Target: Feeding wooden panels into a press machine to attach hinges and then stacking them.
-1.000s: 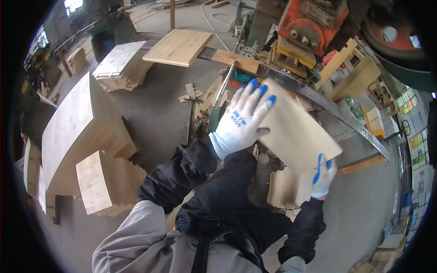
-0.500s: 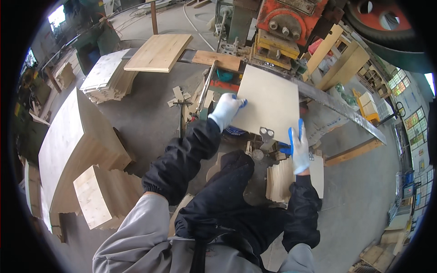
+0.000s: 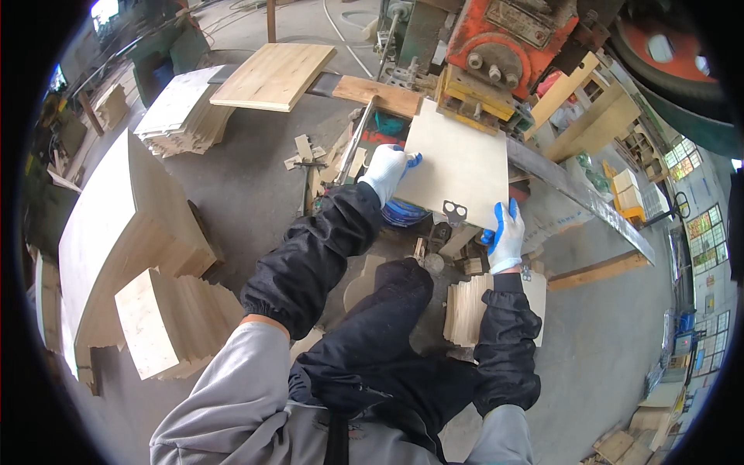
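The pale board (image 3: pixel 457 163) lies flat before the orange-red press (image 3: pixel 504 43), across the line of the dark metal bar (image 3: pixel 577 190), its near part jutting past the bar's near edge toward the person. It looks almost square, so no clear long axis can be read, and the fisheye bend makes the sides hard to compare. Its left and right edges run away from the person, the left one leaning rightward as it goes; the far edge slants, its left corner reaching farther out than its right.

The hands are well apart, each closed on the board. The left hand (image 3: pixel 387 170) grips the left edge, thumb on top, while the right hand (image 3: pixel 508 236) holds the near right corner, fingers pointing away along the right edge.

Fingers under the board are hidden. Whether the far edge slips beneath the yellow block (image 3: pixel 477 97) or stops short cannot be told. A small dark patch (image 3: pixel 455 209) with two pale rounds sits at the near edge; cut-out, fitting or print, it is unclear. The right sleeve (image 3: pixel 508 333) covers part of a wooden stack (image 3: pixel 463 310) below, and the press is cut off above.
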Demonstrator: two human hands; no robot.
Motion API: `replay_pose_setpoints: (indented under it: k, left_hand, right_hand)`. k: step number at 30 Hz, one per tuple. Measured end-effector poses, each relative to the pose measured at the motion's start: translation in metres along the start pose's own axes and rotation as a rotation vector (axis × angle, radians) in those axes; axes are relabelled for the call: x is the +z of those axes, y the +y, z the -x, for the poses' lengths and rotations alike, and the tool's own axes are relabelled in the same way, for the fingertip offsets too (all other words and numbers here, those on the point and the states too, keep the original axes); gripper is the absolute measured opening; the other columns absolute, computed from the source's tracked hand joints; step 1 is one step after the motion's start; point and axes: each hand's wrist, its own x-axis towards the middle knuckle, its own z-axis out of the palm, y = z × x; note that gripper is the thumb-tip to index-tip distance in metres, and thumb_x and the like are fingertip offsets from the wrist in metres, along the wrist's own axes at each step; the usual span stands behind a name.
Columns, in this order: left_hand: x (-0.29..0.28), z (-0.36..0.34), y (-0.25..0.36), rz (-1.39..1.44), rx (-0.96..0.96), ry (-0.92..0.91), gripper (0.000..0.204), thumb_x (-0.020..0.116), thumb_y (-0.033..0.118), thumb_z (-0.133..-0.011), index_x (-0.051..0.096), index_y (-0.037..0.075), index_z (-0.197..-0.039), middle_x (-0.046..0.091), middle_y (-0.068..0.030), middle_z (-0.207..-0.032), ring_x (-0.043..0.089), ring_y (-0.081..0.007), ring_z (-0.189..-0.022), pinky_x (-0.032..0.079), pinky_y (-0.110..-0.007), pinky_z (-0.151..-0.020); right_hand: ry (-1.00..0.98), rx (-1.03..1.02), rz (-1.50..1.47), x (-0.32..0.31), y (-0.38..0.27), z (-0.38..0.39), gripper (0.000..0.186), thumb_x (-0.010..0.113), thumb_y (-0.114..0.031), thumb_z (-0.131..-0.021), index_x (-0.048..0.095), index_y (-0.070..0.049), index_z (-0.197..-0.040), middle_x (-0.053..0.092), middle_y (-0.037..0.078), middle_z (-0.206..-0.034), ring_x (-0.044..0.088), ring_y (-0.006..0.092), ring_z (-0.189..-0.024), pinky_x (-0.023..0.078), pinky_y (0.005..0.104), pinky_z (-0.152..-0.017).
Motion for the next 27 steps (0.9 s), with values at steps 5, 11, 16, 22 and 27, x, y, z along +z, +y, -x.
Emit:
replay_pose_setpoints:
  k: [5,11,16,22,27]
  left_hand:
    - [-0.009,-0.001,-0.003,-0.009,0.003,0.022,0.012,0.073,0.011,-0.092,0.072,-0.001,-0.09,0.071,-0.0061,-0.08,0.067,-0.0162,-0.066,0.053,-0.031,-0.06]
    - [-0.01,0.013,0.016,0.044,-0.021,-0.07,0.012,0.071,0.012,-0.096,0.072,0.0,-0.097,0.072,-0.0065,-0.086,0.069,-0.0158,-0.071,0.057,-0.031,-0.068]
    - [0.018,0.105,-0.038,0.03,-0.003,-0.252,0.015,0.063,0.009,-0.101,0.066,-0.002,-0.112,0.067,-0.0008,-0.099,0.062,-0.0089,-0.088,0.051,-0.026,-0.077]
    - [0.056,0.224,-0.064,-0.487,0.093,-0.472,0.031,0.06,0.013,-0.106,0.059,-0.004,-0.131,0.069,-0.0067,-0.11,0.064,-0.011,-0.1,0.052,-0.025,-0.086]
    - [0.079,0.23,-0.095,-0.46,-0.124,-0.538,0.031,0.057,0.007,-0.105,0.058,-0.002,-0.134,0.072,-0.011,-0.109,0.07,-0.0148,-0.093,0.056,-0.026,-0.08]
  right_hand:
    - [-0.022,0.019,-0.02,0.01,-0.004,0.004,0.016,0.061,-0.024,-0.102,0.063,-0.009,-0.106,0.055,-0.002,-0.074,0.048,0.009,-0.046,0.039,0.0257,-0.037]
    - [-0.05,-0.1,0.067,0.003,0.012,-0.009,0.034,0.061,-0.038,-0.104,0.066,-0.008,-0.117,0.068,0.002,-0.094,0.066,0.0117,-0.068,0.054,0.0291,-0.052]
    - [0.117,-0.169,0.11,-0.083,0.078,0.08,0.038,0.055,-0.028,-0.108,0.062,0.005,-0.127,0.068,0.009,-0.114,0.064,0.0138,-0.109,0.052,0.0294,-0.096]
    - [0.624,-0.382,0.888,-0.207,0.167,0.295,0.038,0.059,-0.012,-0.106,0.056,0.008,-0.138,0.063,0.019,-0.128,0.063,0.0269,-0.116,0.051,0.0352,-0.1]
    - [1.081,-0.239,0.722,-0.377,0.158,0.404,0.037,0.056,-0.021,-0.108,0.061,0.008,-0.13,0.068,0.019,-0.119,0.064,0.0247,-0.106,0.051,0.0379,-0.094]
